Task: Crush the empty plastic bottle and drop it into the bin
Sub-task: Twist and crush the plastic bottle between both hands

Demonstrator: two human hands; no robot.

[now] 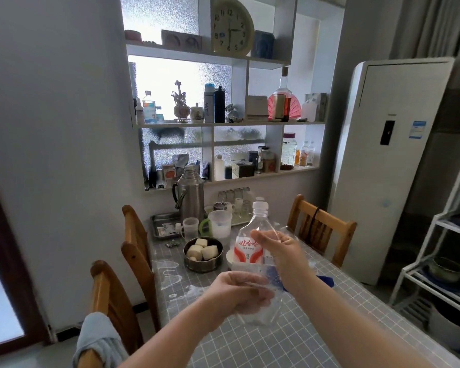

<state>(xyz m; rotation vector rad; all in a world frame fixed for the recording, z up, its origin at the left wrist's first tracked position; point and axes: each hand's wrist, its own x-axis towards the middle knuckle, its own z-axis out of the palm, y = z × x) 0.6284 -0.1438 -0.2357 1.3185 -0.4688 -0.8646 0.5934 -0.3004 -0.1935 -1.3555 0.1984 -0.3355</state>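
Observation:
A clear plastic bottle (250, 251) with a white cap and a red-and-white label is held upright above the table, its body looking empty. My right hand (279, 251) grips its upper half around the label from the right side. My left hand (239, 292) wraps the lower end, whose clear plastic looks dented under the fingers. No bin can be seen in the head view.
Below lies a grey grid-patterned table (290, 335) with a steel bowl of white chunks (203, 253), plastic jugs (219, 223), a thermos (190, 193) and a tray. Wooden chairs (136, 251) stand on both sides. A white rack (446, 261) and a tall white appliance (388, 155) stand at the right.

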